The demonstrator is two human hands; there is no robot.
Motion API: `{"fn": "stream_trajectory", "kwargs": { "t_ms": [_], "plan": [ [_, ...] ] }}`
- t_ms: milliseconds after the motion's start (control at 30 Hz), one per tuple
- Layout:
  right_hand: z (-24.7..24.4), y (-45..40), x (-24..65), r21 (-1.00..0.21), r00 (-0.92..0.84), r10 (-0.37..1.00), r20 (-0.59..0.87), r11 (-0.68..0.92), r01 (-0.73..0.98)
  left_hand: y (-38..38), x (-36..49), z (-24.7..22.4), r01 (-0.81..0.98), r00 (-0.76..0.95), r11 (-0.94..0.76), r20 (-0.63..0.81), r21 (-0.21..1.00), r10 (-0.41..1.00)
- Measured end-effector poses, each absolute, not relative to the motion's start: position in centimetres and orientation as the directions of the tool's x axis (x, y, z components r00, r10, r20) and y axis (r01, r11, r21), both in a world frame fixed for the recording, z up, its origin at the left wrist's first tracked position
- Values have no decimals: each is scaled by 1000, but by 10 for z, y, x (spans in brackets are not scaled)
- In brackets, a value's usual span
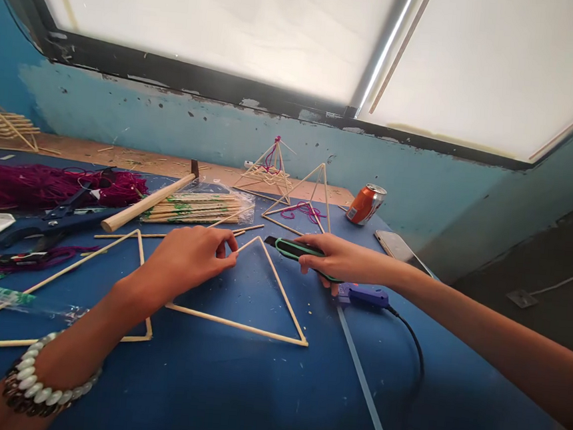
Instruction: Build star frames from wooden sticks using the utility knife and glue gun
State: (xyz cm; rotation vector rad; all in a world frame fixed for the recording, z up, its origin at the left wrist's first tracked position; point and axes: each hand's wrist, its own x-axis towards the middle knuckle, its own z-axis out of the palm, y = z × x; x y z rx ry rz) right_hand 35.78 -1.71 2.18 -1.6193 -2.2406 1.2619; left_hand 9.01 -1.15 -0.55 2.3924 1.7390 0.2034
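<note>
My left hand (189,260) pinches one side of a triangle of thin wooden sticks (237,322) near its top corner. The triangle lies on the blue table (230,397), and my left forearm covers part of it. My right hand (330,258) is wrapped round a black and green utility knife (296,249), whose tip points left, close to the triangle's top corner. Just below my right hand rests a purple glue gun (367,296) with a clear glue stick (363,375) sticking out toward the front.
Another stick triangle (66,267) lies left. Behind are a hammer (150,202), bagged sticks (197,207), stick pyramids (301,193), an orange can (365,204) and a phone (399,247). Scissors (61,212) and purple yarn (38,186) lie at the left.
</note>
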Motion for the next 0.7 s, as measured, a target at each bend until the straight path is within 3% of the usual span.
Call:
{"fn": "stream_trajectory", "kwargs": {
  "t_ms": [133, 333, 533, 700],
  "plan": [
    [29, -30, 362, -652, -422, 805, -417, 58, 756, -12, 89, -7, 928, 299, -298, 32, 225, 954],
    [24, -46, 380, -679, -329, 893, -307, 36, 733, -10, 85, -7, 905, 307, -318, 84, 283, 948],
    [23, -71, 394, -703, -324, 889, -323, 4, 711, 3, 78, -12, 873, 365, -351, 25, 338, 931],
    [21, -70, 399, -668, -335, 900, -278, 69, 741, 8, 78, -14, 875, 385, -359, -16, 325, 923]
  ]
}}
